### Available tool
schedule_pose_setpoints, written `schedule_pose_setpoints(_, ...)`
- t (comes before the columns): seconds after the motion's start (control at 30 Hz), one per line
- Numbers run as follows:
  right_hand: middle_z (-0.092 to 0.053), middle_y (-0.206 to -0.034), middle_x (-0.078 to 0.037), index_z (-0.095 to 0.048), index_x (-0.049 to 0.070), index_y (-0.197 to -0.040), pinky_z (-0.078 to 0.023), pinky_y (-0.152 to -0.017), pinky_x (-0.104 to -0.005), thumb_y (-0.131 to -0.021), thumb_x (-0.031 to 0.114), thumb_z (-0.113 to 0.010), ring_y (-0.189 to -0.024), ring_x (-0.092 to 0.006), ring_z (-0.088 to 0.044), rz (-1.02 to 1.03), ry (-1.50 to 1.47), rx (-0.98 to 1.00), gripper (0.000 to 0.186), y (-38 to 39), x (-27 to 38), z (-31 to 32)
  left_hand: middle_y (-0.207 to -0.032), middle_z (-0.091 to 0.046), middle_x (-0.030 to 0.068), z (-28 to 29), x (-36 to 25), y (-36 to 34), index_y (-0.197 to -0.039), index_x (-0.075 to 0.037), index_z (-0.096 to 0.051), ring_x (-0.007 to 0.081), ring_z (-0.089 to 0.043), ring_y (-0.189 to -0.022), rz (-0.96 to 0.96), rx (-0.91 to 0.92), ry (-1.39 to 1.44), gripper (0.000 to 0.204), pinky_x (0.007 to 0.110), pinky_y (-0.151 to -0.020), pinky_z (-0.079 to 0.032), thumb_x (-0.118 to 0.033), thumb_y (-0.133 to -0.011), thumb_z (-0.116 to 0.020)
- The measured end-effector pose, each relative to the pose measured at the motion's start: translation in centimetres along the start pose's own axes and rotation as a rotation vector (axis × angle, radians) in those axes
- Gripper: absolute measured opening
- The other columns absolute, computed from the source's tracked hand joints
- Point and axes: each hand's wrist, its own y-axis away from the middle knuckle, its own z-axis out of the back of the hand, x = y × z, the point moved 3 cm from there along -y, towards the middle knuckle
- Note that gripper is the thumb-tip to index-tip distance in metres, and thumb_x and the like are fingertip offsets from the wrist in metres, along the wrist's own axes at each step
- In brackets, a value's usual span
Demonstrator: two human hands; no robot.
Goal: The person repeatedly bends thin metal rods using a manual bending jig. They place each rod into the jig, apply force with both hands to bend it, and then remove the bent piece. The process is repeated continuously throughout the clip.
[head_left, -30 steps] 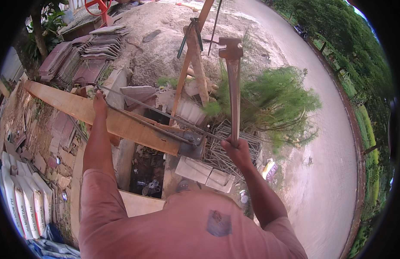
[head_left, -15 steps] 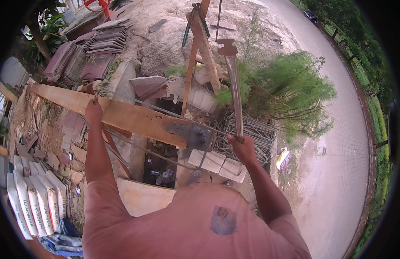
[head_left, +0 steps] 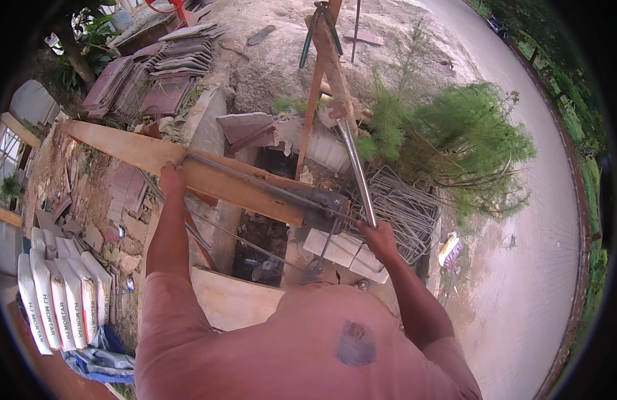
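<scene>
A long wooden plank [head_left: 242,183] lies slantwise in front of me, with thin steel rods [head_left: 255,180] running along its top. My left hand [head_left: 170,179] presses down on the plank and the rods at their left end. My right hand [head_left: 377,235] is closed around the lower end of a long metal pipe [head_left: 355,170], which stands tilted up and away from me. The pipe's foot meets a dark metal plate [head_left: 328,203] at the plank's right end.
A stack of bent wire stirrups [head_left: 402,210] lies right of the plank, by a green bush [head_left: 455,140]. Wooden poles [head_left: 325,53] rise behind. Roof tiles [head_left: 155,73] are piled far left, white sacks [head_left: 55,293] near left. A pit [head_left: 255,240] opens below the plank.
The pipe in my right hand has swung down and leftward toward the plank's end. My left hand stays on the plank. My head has shifted, so the scene sits lower.
</scene>
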Motion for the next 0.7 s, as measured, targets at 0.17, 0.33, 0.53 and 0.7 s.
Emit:
schedule_pose_setpoints(0.17,-0.049,-0.054,0.001,-0.06,0.004,-0.07,-0.033,-0.043,-0.0299,-0.085,0.031,-0.067,-0.046,-0.0093,-0.044,-0.007,-0.098,0.015,0.032,0.2,0.0,0.2,-0.103,-0.061,0.0199,2.2,-3.1,0.5,-0.099,-0.004,-0.057,0.038,-0.063,-0.094,0.034,0.049,-0.093,0.022,0.047,-0.078,-0.052,-0.021,-0.086,-0.062)
schedule_pose_setpoints(0.33,-0.045,-0.052,0.003,-0.057,0.005,-0.068,-0.03,-0.038,-0.0271,-0.086,0.029,-0.067,-0.042,-0.0069,-0.04,-0.034,-0.17,0.033,0.032,0.4,0.5,0.0,-0.101,-0.063,0.0179,2.5,-2.9,0.5,-0.097,-0.005,-0.06,0.0359,-0.064,-0.096,0.032,0.044,-0.11,0.02,0.045,-0.078,-0.053,-0.023,-0.087,-0.06)
schedule_pose_setpoints(0.53,-0.044,-0.051,0.004,-0.056,0.007,-0.067,-0.029,-0.038,-0.0266,-0.087,0.028,-0.066,-0.041,-0.0063,-0.039,-0.079,-0.161,0.047,0.03,0.5,0.5,-0.2,-0.099,-0.066,0.0116,1.1,-3.5,-1.1,-0.101,-0.009,-0.064,0.0312,-0.061,-0.102,0.051,0.026,-0.182,0.022,0.045,-0.082,-0.05,-0.025,-0.087,-0.061)
schedule_pose_setpoints(0.7,-0.043,-0.052,0.004,-0.057,0.006,-0.068,-0.029,-0.039,-0.0275,-0.088,0.029,-0.066,-0.042,-0.0063,-0.038,-0.092,-0.116,0.082,0.031,0.0,0.0,-0.2,-0.102,-0.068,0.0108,2.1,-4.7,-1.7,-0.099,-0.01,-0.067,0.0307,-0.061,-0.104,-0.026,0.071,-0.31,0.026,0.048,-0.084,-0.048,-0.032,-0.087,-0.062)
